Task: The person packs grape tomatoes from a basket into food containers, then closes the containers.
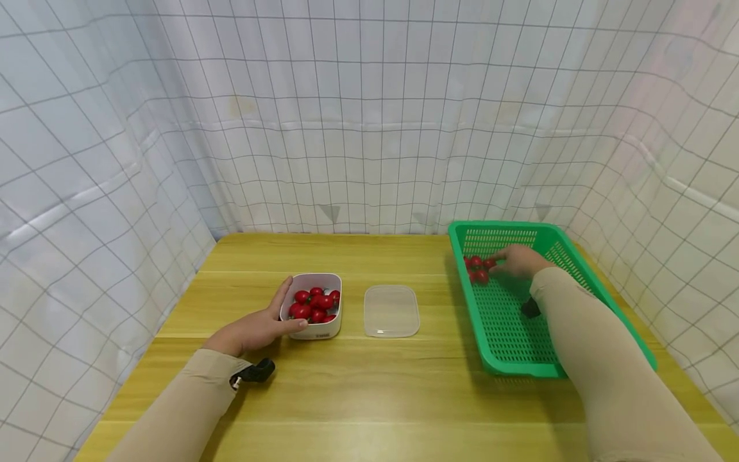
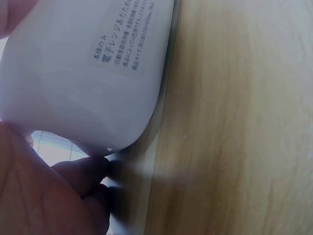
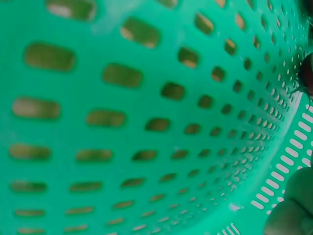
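Observation:
My left hand (image 1: 260, 328) grips a small white plastic tub (image 1: 324, 330) at its left side, the thumb along the front rim and the fingers round the back left corner. Red cherry tomatoes (image 1: 317, 314) with small green stems fill much of the tub. In the left wrist view, printed text marks the tub wall (image 2: 73, 93). Inside a green perforated basket (image 1: 508, 327), my right hand (image 1: 518, 262) reaches to several cherry tomatoes (image 1: 481, 276) at the back left, fingertips at the nearest one. A dark red tomato (image 3: 307, 78) shows at the right wrist view's edge, apart from a finger (image 3: 293, 210).
A clear plastic lid (image 1: 392, 311) lies flat on the wooden table (image 1: 369, 391), between the tub and the basket. White grid-patterned curtains (image 1: 381, 128) enclose the back and both sides. The basket's raised rim surrounds my right hand.

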Demonstrator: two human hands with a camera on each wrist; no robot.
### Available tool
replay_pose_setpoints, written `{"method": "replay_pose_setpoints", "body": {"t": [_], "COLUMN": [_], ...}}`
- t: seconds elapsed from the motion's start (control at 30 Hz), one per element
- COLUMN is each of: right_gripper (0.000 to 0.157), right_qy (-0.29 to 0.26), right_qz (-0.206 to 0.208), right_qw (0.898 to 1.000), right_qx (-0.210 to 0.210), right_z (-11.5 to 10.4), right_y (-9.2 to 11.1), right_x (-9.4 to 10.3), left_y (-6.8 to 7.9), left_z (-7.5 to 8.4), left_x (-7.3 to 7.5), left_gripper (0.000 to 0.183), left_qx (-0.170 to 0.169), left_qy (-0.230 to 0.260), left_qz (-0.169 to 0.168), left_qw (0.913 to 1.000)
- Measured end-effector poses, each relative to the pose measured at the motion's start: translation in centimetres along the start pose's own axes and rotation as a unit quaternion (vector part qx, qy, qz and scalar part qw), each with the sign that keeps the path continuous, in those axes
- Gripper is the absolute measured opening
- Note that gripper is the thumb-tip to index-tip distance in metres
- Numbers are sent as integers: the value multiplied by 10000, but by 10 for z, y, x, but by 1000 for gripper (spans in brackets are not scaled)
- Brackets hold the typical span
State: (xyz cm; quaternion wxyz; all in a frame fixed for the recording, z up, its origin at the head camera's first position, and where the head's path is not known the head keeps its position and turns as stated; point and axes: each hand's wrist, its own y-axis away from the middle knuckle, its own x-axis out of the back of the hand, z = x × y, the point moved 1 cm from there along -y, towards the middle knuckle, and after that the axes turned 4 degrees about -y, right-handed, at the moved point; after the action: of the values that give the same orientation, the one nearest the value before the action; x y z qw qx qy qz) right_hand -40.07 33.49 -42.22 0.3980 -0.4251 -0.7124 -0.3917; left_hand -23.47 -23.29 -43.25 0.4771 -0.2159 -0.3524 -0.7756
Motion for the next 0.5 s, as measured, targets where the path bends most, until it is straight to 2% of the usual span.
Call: {"method": "replay_pose_setpoints", "body": {"t": [0.2, 0.5], "right_gripper": [55, 54], "right_qy": [301, 516], "right_qz": [-285, -447], "right_qw": [9991, 9977], "right_qx": [-25, 8], "right_z": [-3, -11], "right_y": [-1, 0], "right_x": [0, 2], "left_y": [0, 1], "left_z": [0, -1], "left_x": [-1, 0], "left_gripper": [116, 116], "left_qx": [5, -19], "left_qy": [-7, 31], "left_qz": [1, -10], "left_qw": [10000, 10000]}}
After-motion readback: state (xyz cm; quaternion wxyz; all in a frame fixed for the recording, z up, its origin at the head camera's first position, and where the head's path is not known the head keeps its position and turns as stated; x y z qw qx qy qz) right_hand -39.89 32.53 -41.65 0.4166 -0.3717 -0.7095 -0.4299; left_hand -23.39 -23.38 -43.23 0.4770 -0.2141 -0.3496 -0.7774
